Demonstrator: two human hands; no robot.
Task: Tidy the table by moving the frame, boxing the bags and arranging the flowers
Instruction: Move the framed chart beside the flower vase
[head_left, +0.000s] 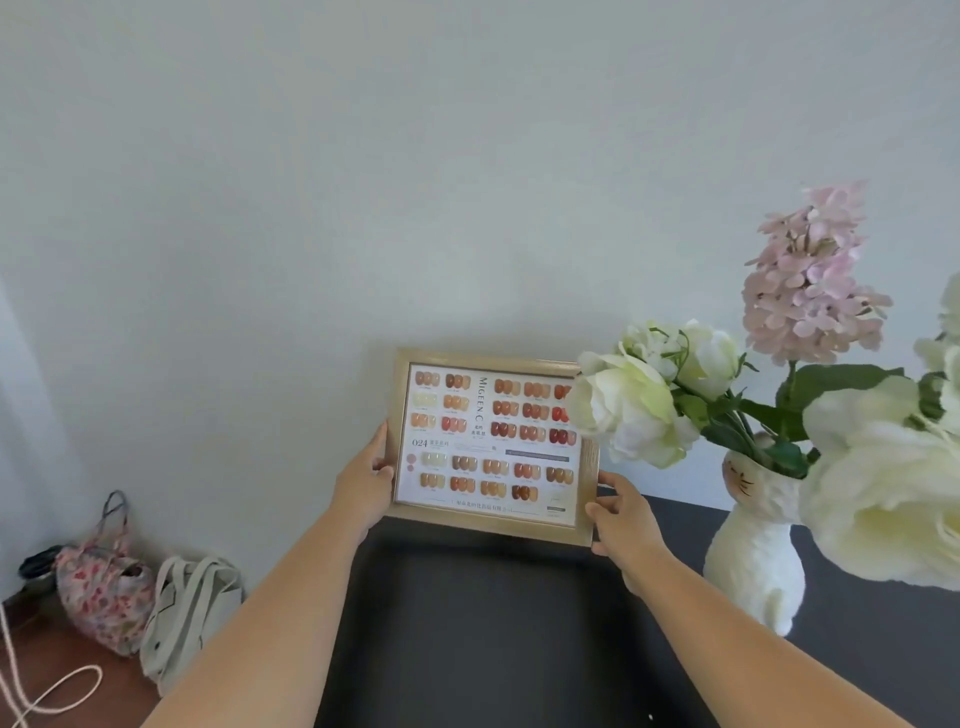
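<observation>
My left hand (370, 470) and right hand (618, 512) grip the frame (491, 447) above the worktop's (467, 623) far edge. Bags (145, 597) lie unboxed on the floor. Flowers (649, 395) await arranging.

Both hands, left (366, 480) and right (621, 514), grip the frame (493, 447) beside white flowers (631, 405).

Soft, even daylight fills the room, bright on the pale wall (467, 182) with no hard glare. A faint shadow falls on the wall behind the frame (493, 447), and the dark table (493, 623) swallows detail. The wide lens bends the edges. The nearest white flower (883, 499) is blurred and washed out; the frame's print stays fairly sharp.
</observation>
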